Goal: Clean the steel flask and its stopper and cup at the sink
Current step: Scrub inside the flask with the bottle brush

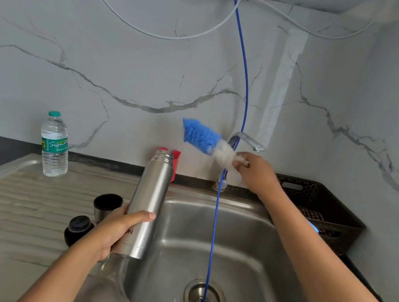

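Left hand (112,231) grips the steel flask (149,203) round its lower part, thumb across the front. The flask is tilted, neck up & far, over the left edge of the sink (257,238). Right hand (255,172) pinches the bottle brush (203,137) at its handle, in front of the tap (247,140), blue bristles pointing left. Cup (107,204) & stopper (79,228) stand on the desk (13,212), just left of the flask.
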### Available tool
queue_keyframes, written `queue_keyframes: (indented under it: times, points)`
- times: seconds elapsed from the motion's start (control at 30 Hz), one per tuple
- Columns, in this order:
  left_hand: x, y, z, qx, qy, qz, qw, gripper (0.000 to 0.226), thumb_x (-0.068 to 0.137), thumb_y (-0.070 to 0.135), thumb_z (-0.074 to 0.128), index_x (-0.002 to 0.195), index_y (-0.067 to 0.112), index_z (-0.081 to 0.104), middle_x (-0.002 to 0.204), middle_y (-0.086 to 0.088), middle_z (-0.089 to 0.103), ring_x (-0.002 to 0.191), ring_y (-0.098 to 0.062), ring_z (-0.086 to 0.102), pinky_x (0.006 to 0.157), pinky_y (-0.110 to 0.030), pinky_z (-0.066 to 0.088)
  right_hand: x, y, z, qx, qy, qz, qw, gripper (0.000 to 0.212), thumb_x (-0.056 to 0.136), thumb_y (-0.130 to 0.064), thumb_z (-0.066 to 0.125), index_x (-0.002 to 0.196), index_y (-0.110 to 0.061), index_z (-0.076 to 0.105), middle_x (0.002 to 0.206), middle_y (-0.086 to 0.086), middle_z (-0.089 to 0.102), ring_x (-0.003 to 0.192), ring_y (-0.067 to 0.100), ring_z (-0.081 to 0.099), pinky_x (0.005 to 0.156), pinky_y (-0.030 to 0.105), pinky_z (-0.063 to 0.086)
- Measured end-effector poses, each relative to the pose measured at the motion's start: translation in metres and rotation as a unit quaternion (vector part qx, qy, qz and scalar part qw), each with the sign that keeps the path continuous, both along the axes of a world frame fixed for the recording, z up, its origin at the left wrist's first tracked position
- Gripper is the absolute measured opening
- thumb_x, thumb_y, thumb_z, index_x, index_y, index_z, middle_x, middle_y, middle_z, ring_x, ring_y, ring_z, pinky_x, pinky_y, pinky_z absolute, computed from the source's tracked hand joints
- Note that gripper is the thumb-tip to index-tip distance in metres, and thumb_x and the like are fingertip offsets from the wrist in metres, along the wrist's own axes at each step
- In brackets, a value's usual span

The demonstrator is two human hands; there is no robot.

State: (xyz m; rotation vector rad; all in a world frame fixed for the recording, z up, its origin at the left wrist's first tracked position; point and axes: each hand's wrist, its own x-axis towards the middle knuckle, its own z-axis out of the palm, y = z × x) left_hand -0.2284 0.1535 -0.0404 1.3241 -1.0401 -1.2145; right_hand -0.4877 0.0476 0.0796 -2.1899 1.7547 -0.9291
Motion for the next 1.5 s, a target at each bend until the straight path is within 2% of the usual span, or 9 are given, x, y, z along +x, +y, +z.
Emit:
queue_keyframes:
  times: [0.1, 0.2, 0.37, 0.57, 0.77, 0.93, 1.2, 1.37, 1.5]
  points:
    - [-0.009, 0.000, -0.002, -0.004, -0.037, -0.022, 0.999, 0.078, 0.028, 0.049, 0.076, 0.101, 0.026, 0.060, 0.083, -0.006, 0.073, 0.075, -0.022, 0.070, 0.062, -0.032, 0.055, -0.041, 0.037, -0.016, -0.059, 0.035, -0.006, 0.998, 0.039, 0.096, -0.034, 0.051, 0.135, -0.028, 0.050, 0.118, 0.008, 0.066, 0.110, 0.031, 0.059, 0.089, 0.039, 0.048]
    - [-0.015, -0.001, -0.005, -0.003, -0.060, -0.035, 0.998, 0.078, 0.029, 0.049, 0.078, 0.102, 0.030, 0.060, 0.077, 0.002, 0.075, 0.072, -0.018, 0.071, 0.061, -0.029, 0.054, -0.069, 0.067, -0.033, -0.127, 0.124, -0.014, 0.984, 0.044, 0.096, -0.036, 0.051, 0.139, -0.033, 0.045, 0.110, 0.003, 0.067, 0.103, 0.030, 0.061, 0.073, 0.035, 0.044]
    - [-0.018, -0.002, -0.009, 0.018, -0.092, -0.050, 0.994, 0.081, 0.030, 0.049, 0.081, 0.107, 0.037, 0.060, 0.088, -0.002, 0.075, 0.080, -0.024, 0.072, 0.068, -0.038, 0.059, -0.087, 0.078, -0.066, -0.266, 0.231, -0.011, 0.936, 0.052, 0.084, -0.024, 0.069, 0.134, -0.027, 0.053, 0.072, -0.004, 0.051, 0.063, 0.022, 0.056, 0.041, 0.029, 0.037]
    - [-0.024, -0.001, -0.012, 0.026, -0.137, -0.081, 0.987, 0.080, 0.033, 0.049, 0.082, 0.109, 0.040, 0.059, 0.098, -0.001, 0.074, 0.087, -0.022, 0.072, 0.081, -0.045, 0.058, -0.068, 0.074, -0.071, -0.331, 0.254, 0.005, 0.909, 0.063, 0.070, -0.013, 0.079, 0.130, -0.020, 0.059, 0.068, 0.000, 0.049, 0.060, 0.021, 0.052, 0.033, 0.026, 0.031]
    - [-0.027, 0.003, -0.006, 0.019, -0.145, -0.088, 0.985, 0.082, 0.031, 0.049, 0.080, 0.109, 0.038, 0.058, 0.096, 0.000, 0.073, 0.083, -0.019, 0.071, 0.070, -0.031, 0.057, -0.076, 0.074, -0.065, -0.338, 0.264, 0.008, 0.903, 0.064, 0.071, -0.011, 0.079, 0.130, -0.019, 0.059, 0.068, 0.001, 0.050, 0.061, 0.022, 0.052, 0.033, 0.024, 0.030]
    - [-0.027, 0.004, -0.006, 0.032, -0.135, -0.091, 0.986, 0.082, 0.030, 0.048, 0.080, 0.108, 0.037, 0.058, 0.096, -0.003, 0.073, 0.085, -0.022, 0.071, 0.076, -0.038, 0.058, -0.093, 0.082, -0.066, -0.325, 0.267, 0.014, 0.907, 0.065, 0.071, -0.007, 0.077, 0.132, -0.018, 0.057, 0.068, 0.000, 0.049, 0.061, 0.021, 0.050, 0.035, 0.024, 0.029]
    - [-0.025, 0.000, -0.005, -0.007, -0.259, -0.060, 0.964, 0.091, 0.028, 0.054, 0.074, 0.115, 0.038, 0.056, 0.096, 0.009, 0.070, 0.082, -0.009, 0.068, 0.064, -0.020, 0.049, -0.085, 0.072, -0.060, -0.315, 0.261, 0.018, 0.912, 0.061, 0.072, -0.015, 0.079, 0.130, -0.021, 0.059, 0.069, -0.001, 0.052, 0.062, 0.022, 0.053, 0.037, 0.022, 0.028]
    - [-0.018, -0.004, -0.008, 0.001, -0.319, -0.037, 0.947, 0.093, 0.030, 0.057, 0.074, 0.119, 0.039, 0.057, 0.098, 0.010, 0.069, 0.088, -0.011, 0.066, 0.081, -0.029, 0.053, -0.106, 0.074, -0.065, -0.305, 0.256, 0.013, 0.917, 0.062, 0.072, -0.013, 0.080, 0.130, -0.022, 0.058, 0.068, -0.002, 0.049, 0.063, 0.023, 0.053, 0.038, 0.022, 0.027]
    - [-0.031, -0.003, -0.002, -0.030, -0.451, -0.028, 0.892, 0.100, 0.033, 0.066, 0.065, 0.129, 0.043, 0.048, 0.101, 0.011, 0.065, 0.090, -0.014, 0.063, 0.080, -0.029, 0.051, -0.086, 0.075, -0.062, -0.294, 0.252, 0.030, 0.921, 0.041, 0.089, -0.032, 0.051, 0.128, -0.023, 0.060, 0.068, -0.002, 0.050, 0.062, 0.021, 0.054, 0.034, 0.024, 0.032]
